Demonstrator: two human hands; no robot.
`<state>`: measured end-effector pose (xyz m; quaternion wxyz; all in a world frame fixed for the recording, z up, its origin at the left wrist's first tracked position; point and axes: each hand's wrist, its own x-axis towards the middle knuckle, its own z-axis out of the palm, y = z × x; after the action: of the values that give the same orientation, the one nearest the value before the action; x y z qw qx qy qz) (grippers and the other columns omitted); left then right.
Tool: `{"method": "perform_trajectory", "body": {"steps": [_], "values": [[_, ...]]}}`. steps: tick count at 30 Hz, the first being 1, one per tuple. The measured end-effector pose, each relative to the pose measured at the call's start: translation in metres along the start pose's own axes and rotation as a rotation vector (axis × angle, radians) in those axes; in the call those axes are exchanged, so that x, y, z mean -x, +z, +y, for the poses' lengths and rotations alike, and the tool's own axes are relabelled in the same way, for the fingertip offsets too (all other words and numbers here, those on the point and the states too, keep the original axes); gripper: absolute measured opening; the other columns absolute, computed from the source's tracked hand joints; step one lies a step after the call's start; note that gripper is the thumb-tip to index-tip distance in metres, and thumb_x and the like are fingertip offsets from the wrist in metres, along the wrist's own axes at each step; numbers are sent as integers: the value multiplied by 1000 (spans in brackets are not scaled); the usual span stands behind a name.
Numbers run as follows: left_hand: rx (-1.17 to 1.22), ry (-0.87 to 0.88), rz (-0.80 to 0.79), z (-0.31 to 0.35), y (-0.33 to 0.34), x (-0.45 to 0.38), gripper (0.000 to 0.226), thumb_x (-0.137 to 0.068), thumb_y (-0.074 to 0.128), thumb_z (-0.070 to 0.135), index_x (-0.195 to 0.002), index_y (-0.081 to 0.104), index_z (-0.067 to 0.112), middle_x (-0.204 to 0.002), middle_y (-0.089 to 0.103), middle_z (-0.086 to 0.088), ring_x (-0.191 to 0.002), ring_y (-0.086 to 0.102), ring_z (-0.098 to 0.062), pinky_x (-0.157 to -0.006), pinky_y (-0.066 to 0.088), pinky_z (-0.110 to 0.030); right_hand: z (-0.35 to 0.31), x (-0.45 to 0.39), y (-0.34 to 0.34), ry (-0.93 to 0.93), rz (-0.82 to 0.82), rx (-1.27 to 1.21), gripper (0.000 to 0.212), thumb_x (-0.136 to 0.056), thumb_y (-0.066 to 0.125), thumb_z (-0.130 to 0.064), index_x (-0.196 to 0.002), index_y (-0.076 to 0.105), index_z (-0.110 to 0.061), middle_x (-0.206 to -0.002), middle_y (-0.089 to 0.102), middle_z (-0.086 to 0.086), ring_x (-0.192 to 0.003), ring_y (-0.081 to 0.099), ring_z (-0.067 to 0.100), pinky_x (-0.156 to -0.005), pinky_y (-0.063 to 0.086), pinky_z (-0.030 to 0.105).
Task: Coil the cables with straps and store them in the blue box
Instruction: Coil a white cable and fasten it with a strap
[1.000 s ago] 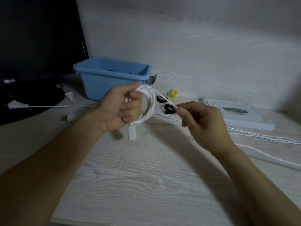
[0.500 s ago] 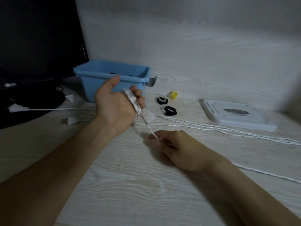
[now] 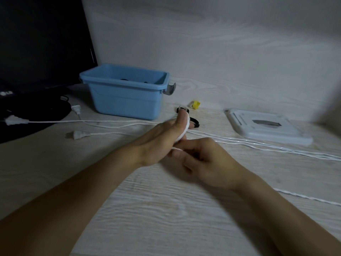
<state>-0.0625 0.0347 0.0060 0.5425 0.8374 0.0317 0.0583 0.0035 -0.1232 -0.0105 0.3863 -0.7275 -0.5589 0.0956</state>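
Note:
My left hand (image 3: 160,139) hovers low over the table's middle, thumb pointing away from me, and holds a small coil of white cable (image 3: 185,129) wound round its fingers. Just in front of it, my right hand (image 3: 204,159) pinches the same cable's free run close under the left palm. Its loose length (image 3: 276,148) trails right across the table. The blue box (image 3: 127,100) stands behind the hands at the back left, with dark items barely visible inside. Two black straps lie near my left thumb, one (image 3: 196,123) beside it and one (image 3: 181,109) mostly hidden behind it.
More white cables with plugs (image 3: 78,134) stretch across the table's left side. A white lid (image 3: 267,127) lies at the right. A small yellow piece (image 3: 195,104) sits by the box. A dark monitor (image 3: 40,43) and black base fill the far left.
My left hand dropped from in front of the box down and right to the table's middle. My right hand swung the cable from the straps down under the left hand.

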Motion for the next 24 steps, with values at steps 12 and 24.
{"method": "perform_trajectory", "body": {"steps": [12, 24], "values": [[-238, -17, -251, 16, -5, 16, 81, -87, 21, 79, -62, 59, 11, -41, 37, 5, -39, 28, -12, -49, 29, -27, -8, 3, -15, -52, 109, -62, 17, -85, 77, -30, -76, 79, -15, -61, 71, -7, -42, 40, 4, -48, 33, 17], [656, -203, -242, 2, -29, 6, 43, -85, 47, 47, -50, 38, 23, -34, 21, 7, -29, 14, -7, -39, 4, -24, 10, -1, -26, 45, 327, -102, 26, -90, 60, -37, -88, 72, -14, -53, 57, -1, -37, 45, 14, -44, 38, 22]]}}
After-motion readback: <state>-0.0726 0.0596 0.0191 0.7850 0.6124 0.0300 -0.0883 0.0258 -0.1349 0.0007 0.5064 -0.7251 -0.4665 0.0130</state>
